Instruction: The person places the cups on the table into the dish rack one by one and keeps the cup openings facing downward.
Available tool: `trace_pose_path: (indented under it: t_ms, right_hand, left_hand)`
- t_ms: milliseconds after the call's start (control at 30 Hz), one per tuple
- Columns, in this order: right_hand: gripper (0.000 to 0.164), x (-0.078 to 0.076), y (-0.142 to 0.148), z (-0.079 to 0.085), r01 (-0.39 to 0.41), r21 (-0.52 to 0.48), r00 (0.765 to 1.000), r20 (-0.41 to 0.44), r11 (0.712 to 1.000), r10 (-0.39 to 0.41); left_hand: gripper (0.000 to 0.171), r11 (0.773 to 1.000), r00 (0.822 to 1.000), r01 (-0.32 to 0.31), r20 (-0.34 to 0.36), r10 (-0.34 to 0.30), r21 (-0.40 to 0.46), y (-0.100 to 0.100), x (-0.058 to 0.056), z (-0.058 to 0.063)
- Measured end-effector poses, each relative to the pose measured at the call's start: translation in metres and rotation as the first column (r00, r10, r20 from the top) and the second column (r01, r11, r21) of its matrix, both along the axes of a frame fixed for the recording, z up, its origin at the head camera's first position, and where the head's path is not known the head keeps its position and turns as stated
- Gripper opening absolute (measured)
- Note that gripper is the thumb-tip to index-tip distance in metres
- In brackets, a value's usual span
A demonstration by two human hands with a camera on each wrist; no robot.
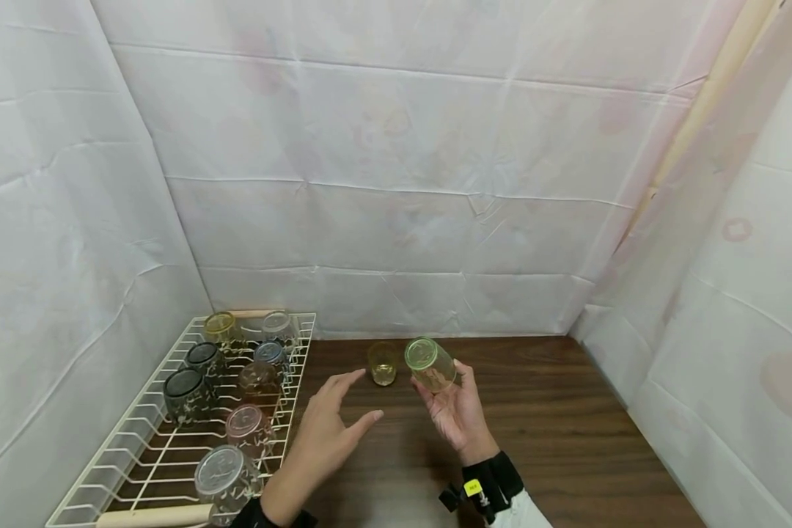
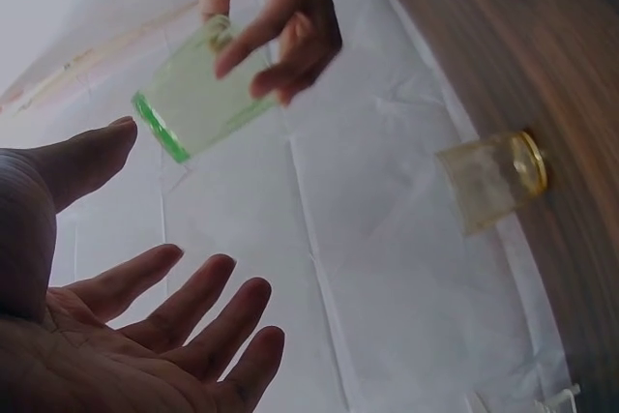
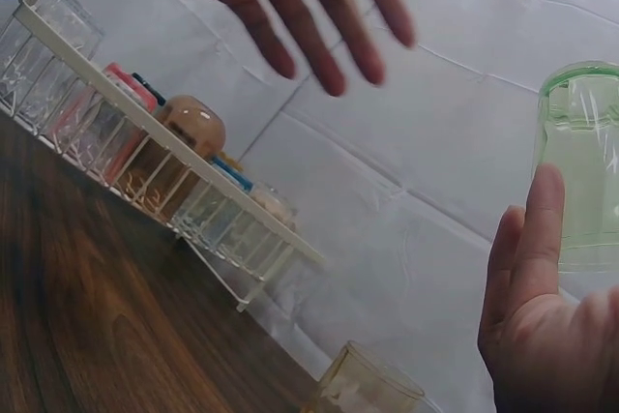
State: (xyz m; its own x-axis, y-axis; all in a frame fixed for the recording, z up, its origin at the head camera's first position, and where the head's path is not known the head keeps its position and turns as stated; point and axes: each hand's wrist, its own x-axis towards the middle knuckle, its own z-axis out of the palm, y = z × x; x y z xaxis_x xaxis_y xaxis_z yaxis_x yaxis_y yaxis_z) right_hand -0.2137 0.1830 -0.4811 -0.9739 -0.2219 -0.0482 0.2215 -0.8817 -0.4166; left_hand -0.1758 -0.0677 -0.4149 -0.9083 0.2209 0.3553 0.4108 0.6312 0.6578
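A clear green drinking glass point(image 1: 432, 364) is held above the wooden table by my right hand point(image 1: 458, 414), whose fingers and thumb grip its side. Its thick green base points up, tilted toward the left. My left hand point(image 1: 333, 422) is spread in the air to the left of that glass, thumb apart from the fingers, holding nothing. In the left wrist view, the green glass point(image 2: 198, 94) appears beyond the left thumb, apart from it. Behind the hands, an amber-tinted glass point(image 1: 383, 364) stands upright on the table.
At the left, a cream wire drying rack point(image 1: 148, 469) with wooden handles holds several upturned glasses, among them a pink glass point(image 1: 249, 425), a dark glass point(image 1: 188, 394) and a clear glass point(image 1: 223, 473). White sheeting point(image 1: 396, 220) encloses the back and sides of the wooden table point(image 1: 554, 440).
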Motion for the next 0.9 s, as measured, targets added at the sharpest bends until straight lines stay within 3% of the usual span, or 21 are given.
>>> trace_pose_path:
  t_ms: [233, 433, 633, 900]
  right_hand:
    - [0.046, 0.002, 0.0, 0.002, -0.028, 0.062, 0.998, -0.053, 0.998, 0.031]
    - [0.047, 0.003, -0.002, 0.003, -0.051, 0.068, 0.995, -0.083, 0.996, 0.057]
    - [0.043, 0.005, -0.008, 0.002, -0.059, 0.056, 0.992, -0.111, 0.997, 0.065]
    - [0.04, 0.007, -0.014, 0.002, -0.026, 0.102, 0.998, -0.061, 0.994, 0.033]
  left_hand:
    - [0.073, 0.997, 0.996, 0.076, 0.049, -0.078, 0.031, 0.02, -0.006, 0.011]
    - [0.079, 0.989, 0.992, 0.125, -0.001, -0.125, 0.075, 0.036, -0.015, 0.019]
    - [0.074, 0.98, 0.986, 0.167, -0.04, -0.164, 0.107, 0.048, -0.02, 0.023]
    - [0.065, 0.975, 0.982, 0.185, -0.065, -0.179, 0.123, 0.057, -0.024, 0.022]
